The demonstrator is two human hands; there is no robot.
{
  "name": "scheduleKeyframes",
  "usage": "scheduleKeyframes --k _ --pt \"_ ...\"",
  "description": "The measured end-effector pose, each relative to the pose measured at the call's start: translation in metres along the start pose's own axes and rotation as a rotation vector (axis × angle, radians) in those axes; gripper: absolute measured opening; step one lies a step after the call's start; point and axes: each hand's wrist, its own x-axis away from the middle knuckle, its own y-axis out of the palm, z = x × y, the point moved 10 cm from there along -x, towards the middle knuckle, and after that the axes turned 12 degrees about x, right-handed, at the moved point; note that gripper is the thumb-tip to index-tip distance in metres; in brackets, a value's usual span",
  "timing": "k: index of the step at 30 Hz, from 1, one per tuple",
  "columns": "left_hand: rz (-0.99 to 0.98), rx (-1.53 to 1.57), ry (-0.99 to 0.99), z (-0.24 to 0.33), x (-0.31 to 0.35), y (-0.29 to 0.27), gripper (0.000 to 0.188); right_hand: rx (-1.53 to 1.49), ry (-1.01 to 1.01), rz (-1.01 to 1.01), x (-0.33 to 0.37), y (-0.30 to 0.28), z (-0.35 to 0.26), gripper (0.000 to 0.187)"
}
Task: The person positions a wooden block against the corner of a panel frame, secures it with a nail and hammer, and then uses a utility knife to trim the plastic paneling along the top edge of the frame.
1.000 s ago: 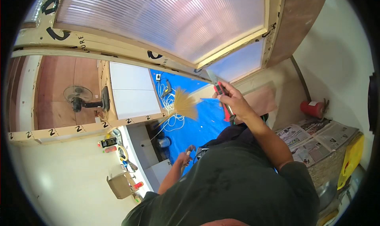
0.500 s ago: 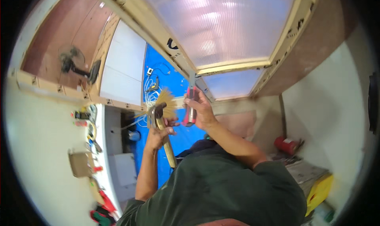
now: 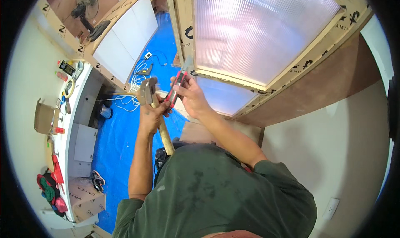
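1. In the middle of the frame, my right hand [image 3: 192,99] has its fingers clamped on a red-and-dark hand tool with a flat, pale metal blade [image 3: 176,86].
2. Just to the left, my left hand [image 3: 150,119] has its fingers closed around a hammer with a pale wooden handle and dark metal head [image 3: 165,135].
3. The relation I watch most: the bladed tool lies just up and right of the left fingers, its long axis running from lower left to upper right, blade end uppermost. The right hand grips its handle; the left fingers are right by its lower end, though I cannot tell whether they touch it.
4. The hammer leans the opposite way, head toward the upper left, so both tools spread apart upward.
5. On my view the blade overlaps the pale printed wooden frame [image 3: 188,17] beside a ribbed translucent panel [image 3: 254,33]; contact there is unclear.
6. Behind both hands spreads a blue plastic floor sheet [image 3: 125,142], with a tangled white cable [image 3: 135,81] left of the hammer head.
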Motion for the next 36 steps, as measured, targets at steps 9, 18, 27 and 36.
scheduleKeyframes --k 9,18,27,36 --pt "0.252 0.002 0.071 0.009 0.047 -0.071 0.031 0.066 0.091 0.373 -0.108 -0.119 -0.058 0.015" --pt "0.349 -0.044 0.04 -0.007 0.076 -0.079 0.03 0.307 0.066 0.395 -0.13 -0.087 -0.08 0.016" --pt "0.355 -0.026 0.019 -0.019 0.076 -0.069 0.028 0.383 0.082 0.385 -0.134 -0.077 -0.093 0.012" --pt "0.33 0.019 -0.027 -0.038 0.066 -0.064 0.024 0.014 0.421 0.348 -0.156 -0.094 -0.059 0.016"
